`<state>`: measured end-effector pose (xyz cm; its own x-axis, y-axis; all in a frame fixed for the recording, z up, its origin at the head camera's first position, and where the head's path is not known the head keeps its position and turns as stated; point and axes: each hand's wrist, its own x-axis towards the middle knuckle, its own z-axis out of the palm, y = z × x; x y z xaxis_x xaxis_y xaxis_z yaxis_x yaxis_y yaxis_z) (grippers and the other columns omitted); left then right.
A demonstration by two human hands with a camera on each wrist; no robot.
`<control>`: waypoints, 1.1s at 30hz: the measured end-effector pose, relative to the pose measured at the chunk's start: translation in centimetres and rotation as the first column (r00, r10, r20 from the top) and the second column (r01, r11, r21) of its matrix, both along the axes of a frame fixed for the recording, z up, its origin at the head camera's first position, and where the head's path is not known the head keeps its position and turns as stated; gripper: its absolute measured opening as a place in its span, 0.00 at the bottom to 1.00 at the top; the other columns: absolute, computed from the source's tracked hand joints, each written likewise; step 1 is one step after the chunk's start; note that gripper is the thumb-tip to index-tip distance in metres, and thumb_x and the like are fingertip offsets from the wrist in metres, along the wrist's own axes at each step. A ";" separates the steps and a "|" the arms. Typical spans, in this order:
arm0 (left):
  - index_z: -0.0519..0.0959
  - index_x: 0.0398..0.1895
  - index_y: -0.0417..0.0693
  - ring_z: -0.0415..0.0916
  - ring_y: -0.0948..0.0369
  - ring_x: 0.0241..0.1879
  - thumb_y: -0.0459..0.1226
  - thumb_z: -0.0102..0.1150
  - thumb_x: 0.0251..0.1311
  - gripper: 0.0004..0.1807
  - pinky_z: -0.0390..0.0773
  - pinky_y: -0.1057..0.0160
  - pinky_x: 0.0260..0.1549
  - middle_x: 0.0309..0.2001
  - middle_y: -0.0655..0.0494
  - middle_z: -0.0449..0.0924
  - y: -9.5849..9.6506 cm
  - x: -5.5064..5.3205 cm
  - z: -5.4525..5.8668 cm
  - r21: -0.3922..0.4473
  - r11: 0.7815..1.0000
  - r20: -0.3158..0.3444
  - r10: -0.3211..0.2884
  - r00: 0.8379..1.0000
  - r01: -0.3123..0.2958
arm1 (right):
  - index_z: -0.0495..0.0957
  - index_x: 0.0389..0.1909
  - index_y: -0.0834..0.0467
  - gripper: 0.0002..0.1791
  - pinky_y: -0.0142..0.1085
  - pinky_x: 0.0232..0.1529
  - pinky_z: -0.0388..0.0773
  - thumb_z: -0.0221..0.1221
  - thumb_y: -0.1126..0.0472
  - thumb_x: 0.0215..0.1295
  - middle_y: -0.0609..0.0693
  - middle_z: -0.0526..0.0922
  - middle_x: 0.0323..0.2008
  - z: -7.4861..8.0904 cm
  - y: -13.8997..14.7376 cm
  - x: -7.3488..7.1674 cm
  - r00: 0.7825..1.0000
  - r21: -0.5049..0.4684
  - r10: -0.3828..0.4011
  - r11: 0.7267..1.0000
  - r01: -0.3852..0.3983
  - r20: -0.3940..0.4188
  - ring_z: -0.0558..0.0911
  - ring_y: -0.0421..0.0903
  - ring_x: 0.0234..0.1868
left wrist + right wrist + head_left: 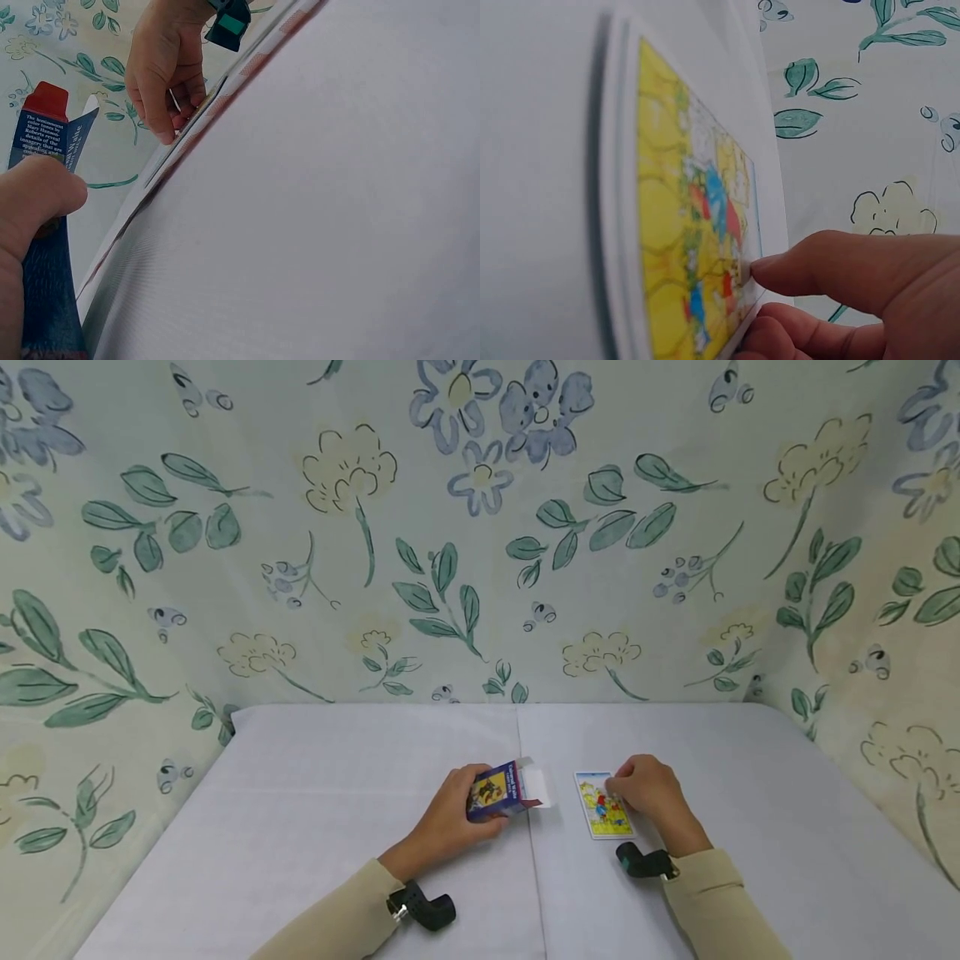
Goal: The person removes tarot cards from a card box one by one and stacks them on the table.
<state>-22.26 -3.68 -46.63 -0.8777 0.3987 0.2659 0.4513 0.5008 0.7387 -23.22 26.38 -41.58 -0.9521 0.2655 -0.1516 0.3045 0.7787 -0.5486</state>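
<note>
My left hand (450, 817) grips a blue card box (491, 792) with a yellow picture on its front. The box lies tilted, and its end flaps (534, 783) stand open toward the right; a red flap (46, 100) shows in the left wrist view. Right of the box, a thin stack of picture cards (603, 818) lies face up on the table. My right hand (654, 792) pinches its right edge, the thumb (787, 270) on the top card's face and the fingers curled at the edge. The inside of the box is hidden.
A white cloth (300, 827) covers the table, with a crease (534, 877) running down it between the hands. Behind and at both sides hangs a floral curtain (465, 610). Each wrist wears a black camera mount (427, 908).
</note>
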 end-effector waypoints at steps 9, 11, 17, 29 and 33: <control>0.64 0.65 0.52 0.66 0.63 0.49 0.51 0.70 0.50 0.40 0.71 0.58 0.50 0.54 0.59 0.69 -0.1 0.2 0.1 0.018 1.000 0.009 -0.013 1.000 0.013 | 0.76 0.36 0.68 0.12 0.34 0.26 0.72 0.62 0.62 0.60 0.58 0.76 0.28 0.3 0.0 0.3 1.000 -0.013 0.024 1.000 -0.024 0.004 0.75 0.50 0.29; 0.63 0.65 0.53 0.66 0.63 0.49 0.50 0.70 0.50 0.40 0.71 0.59 0.50 0.54 0.59 0.69 -0.1 0.2 0.2 0.022 1.000 0.012 -0.012 1.000 0.012 | 0.76 0.36 0.68 0.12 0.34 0.26 0.72 0.61 0.62 0.60 0.58 0.76 0.28 0.4 0.1 0.3 1.000 -0.016 0.026 1.000 -0.026 0.002 0.75 0.50 0.28; 0.64 0.65 0.52 0.66 0.63 0.49 0.50 0.70 0.50 0.40 0.71 0.59 0.49 0.53 0.59 0.69 -0.1 0.1 0.2 0.022 1.000 0.002 -0.012 1.000 0.012 | 0.75 0.37 0.69 0.13 0.34 0.27 0.74 0.59 0.61 0.61 0.58 0.76 0.26 0.6 0.2 0.3 1.000 -0.025 0.011 1.000 -0.011 0.010 0.76 0.50 0.28; 0.64 0.65 0.52 0.66 0.63 0.49 0.52 0.69 0.50 0.40 0.72 0.59 0.49 0.53 0.59 0.69 0.0 0.1 0.2 0.014 1.000 0.000 -0.004 1.000 0.004 | 0.75 0.43 0.68 0.16 0.32 0.27 0.75 0.58 0.58 0.64 0.61 0.75 0.34 1.8 -0.3 0.4 0.999 -0.085 0.022 0.996 -0.026 -0.047 0.75 0.50 0.30; 0.64 0.65 0.52 0.66 0.63 0.49 0.51 0.69 0.50 0.40 0.72 0.60 0.49 0.53 0.59 0.69 0.0 0.2 0.2 0.010 1.000 0.005 -0.002 1.000 0.002 | 0.74 0.44 0.67 0.17 0.35 0.30 0.77 0.58 0.57 0.64 0.59 0.76 0.33 2.2 -0.8 0.4 0.997 -0.113 0.044 0.992 -0.050 -0.061 0.75 0.49 0.29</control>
<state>-22.11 -3.69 -46.43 -0.8781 0.3978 0.2658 0.4488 0.4926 0.7456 -22.86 25.60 -39.40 -0.9712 0.2043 -0.1225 0.2340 0.7224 -0.6507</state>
